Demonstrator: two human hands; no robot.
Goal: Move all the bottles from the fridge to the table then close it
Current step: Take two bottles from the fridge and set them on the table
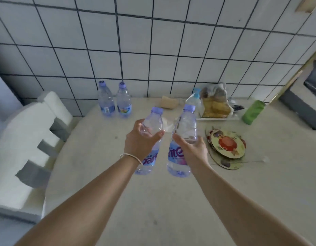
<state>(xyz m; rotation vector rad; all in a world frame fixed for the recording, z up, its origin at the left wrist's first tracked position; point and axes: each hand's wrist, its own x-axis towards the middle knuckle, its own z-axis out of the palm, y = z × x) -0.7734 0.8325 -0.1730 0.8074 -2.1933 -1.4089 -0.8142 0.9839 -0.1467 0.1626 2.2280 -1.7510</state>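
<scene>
Carrying step: your left hand (141, 139) and right hand (191, 148) each wrap fingers around one bottle above the counter (118, 201); next, set both down beyond them beside the two standing bottles (114, 102).

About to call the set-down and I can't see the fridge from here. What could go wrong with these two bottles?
The left hand and right hand hold their bottles nearly touching, so they could knock together. Setting down near the two standing bottles risks toppling them. The coasters could leave a bottle tilted.
</scene>
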